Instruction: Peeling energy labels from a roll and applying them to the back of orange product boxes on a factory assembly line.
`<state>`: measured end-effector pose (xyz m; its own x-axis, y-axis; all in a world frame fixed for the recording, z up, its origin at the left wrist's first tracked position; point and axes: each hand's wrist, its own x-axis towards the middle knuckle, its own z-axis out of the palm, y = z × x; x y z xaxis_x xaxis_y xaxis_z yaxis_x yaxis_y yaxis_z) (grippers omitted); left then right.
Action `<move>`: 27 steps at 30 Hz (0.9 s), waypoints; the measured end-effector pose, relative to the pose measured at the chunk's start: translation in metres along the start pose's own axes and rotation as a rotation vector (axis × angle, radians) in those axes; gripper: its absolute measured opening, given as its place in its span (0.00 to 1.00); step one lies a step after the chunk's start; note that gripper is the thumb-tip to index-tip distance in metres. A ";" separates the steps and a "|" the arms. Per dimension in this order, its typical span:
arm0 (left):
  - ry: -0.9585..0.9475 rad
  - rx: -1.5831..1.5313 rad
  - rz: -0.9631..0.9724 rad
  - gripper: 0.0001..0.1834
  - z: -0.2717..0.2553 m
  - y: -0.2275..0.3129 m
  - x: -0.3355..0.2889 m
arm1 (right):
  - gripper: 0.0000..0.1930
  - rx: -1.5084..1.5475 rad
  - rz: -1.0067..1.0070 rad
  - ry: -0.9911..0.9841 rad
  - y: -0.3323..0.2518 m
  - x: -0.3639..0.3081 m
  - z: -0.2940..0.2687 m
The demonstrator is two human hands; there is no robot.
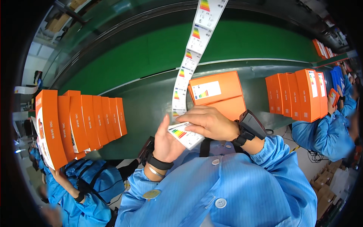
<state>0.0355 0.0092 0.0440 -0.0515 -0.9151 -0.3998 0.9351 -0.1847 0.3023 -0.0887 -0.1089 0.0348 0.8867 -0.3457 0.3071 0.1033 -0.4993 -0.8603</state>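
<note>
Close to my chest, my left hand (165, 142) supports the end of a label strip, a white energy label (187, 139) with coloured bars. Its thumb points up beside the strip; its other fingers are mostly hidden under the label. From above, my right hand (211, 120) presses its fingers onto the same label. Away from my hands the long label strip (189, 60) runs up over the bench. Just beyond my right hand lie two orange boxes (217, 89) side by side; the farther one bears a similar label on its top.
Rows of upright orange boxes stand on the dark green bench (140, 113), to the left (85, 125) and right (293, 94). A green surface (143, 49) stretches behind it. People in blue coats work at the left (85, 189) and right (321, 136).
</note>
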 end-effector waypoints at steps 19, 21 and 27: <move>0.176 -0.128 -0.108 0.20 -0.007 0.005 -0.010 | 0.16 -0.507 -0.395 0.104 -0.020 -0.005 -0.005; 0.005 -0.180 -0.098 0.20 -0.025 0.012 -0.009 | 0.12 -0.348 -0.422 0.157 -0.024 -0.006 0.001; -0.032 0.446 0.332 0.25 -0.019 0.142 -0.054 | 0.09 0.762 -0.041 0.489 -0.048 -0.002 -0.039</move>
<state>0.1780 0.0389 0.0922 0.2031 -0.9593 -0.1963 0.6644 -0.0123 0.7473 -0.1135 -0.1152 0.0915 0.6031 -0.7253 0.3320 0.5550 0.0826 -0.8278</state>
